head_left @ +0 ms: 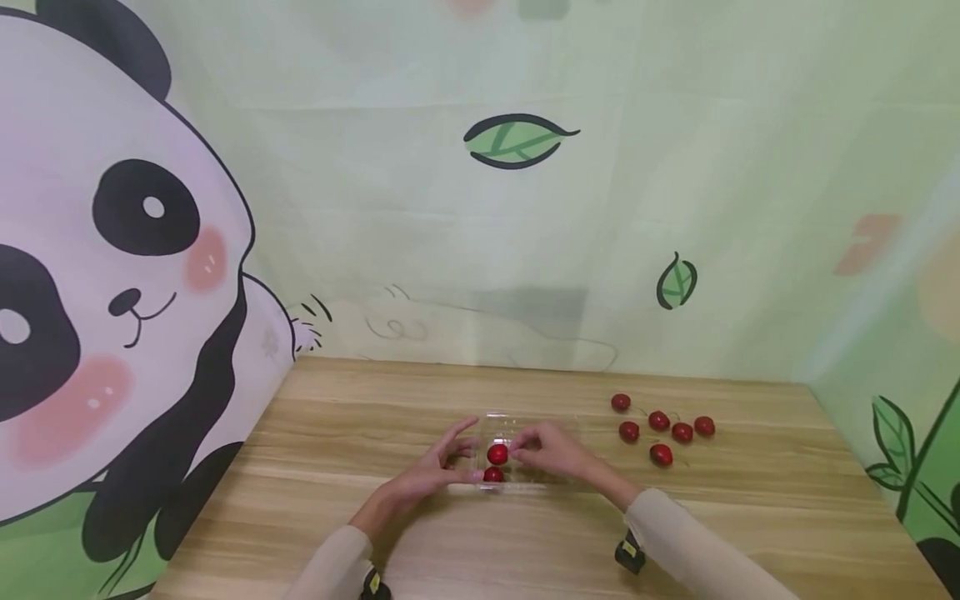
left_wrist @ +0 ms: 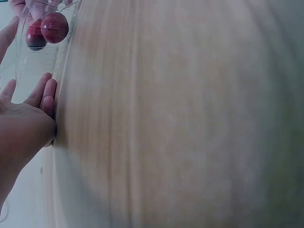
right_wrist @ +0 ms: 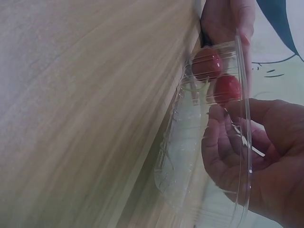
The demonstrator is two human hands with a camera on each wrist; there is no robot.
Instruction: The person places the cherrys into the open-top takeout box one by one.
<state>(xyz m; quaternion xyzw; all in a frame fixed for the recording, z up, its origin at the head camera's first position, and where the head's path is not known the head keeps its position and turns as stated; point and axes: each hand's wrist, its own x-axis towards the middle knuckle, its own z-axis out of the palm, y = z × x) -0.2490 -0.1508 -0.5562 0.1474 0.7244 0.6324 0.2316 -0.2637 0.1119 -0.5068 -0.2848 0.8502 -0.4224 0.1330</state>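
In the head view, I locate the clear plastic container (right_wrist: pixel 179 145) at lower centre on the worktop (head_left: pixel 465 546). Two red cherries (head_left: pixel 492 474) sit at its left end. Of my hands, the left hand (head_left: pixel 426 472) is spread wide, touching that end; the right hand (head_left: pixel 553 452) is narrow, fingertips pinching the upper cherry's stem. Six loose cherries (head_left: pixel 661 454) lie right of the container.

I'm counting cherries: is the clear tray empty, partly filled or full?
Partly filled: two cherries are inside the clear tray, at one end; the right wrist view shows bare space beyond.
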